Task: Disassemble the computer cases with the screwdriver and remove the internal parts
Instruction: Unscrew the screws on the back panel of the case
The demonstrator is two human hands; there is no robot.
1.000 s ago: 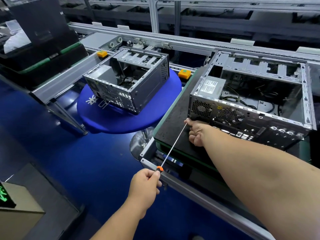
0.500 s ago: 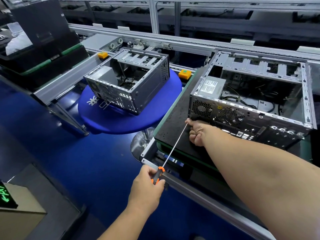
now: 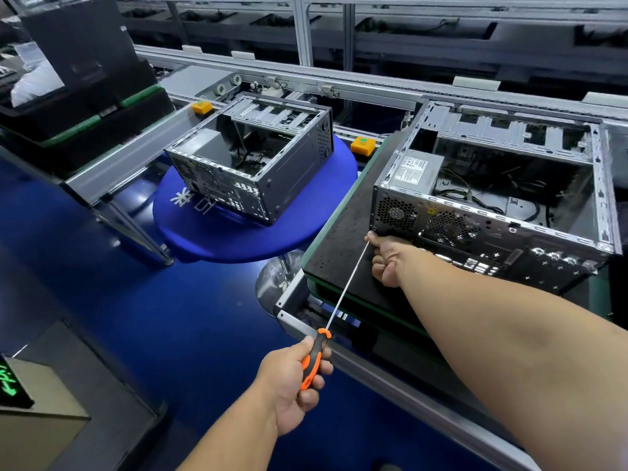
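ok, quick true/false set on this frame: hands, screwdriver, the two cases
1. The left hand grips the orange-and-black handle of the screwdriver. True.
2. The right hand rests inside the near case. False: it is at the lower corner of the rear panel, by the screwdriver tip.
3. The far case sits on a round blue table. True.
4. The near case has its side panel on. False: it is open, showing the power supply and cables.

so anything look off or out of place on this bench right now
Nothing stands out. Both open cases, near case and far case, sit flat and look intact. The left hand grips the screwdriver, whose tip meets the near case's lower corner beside the right hand.
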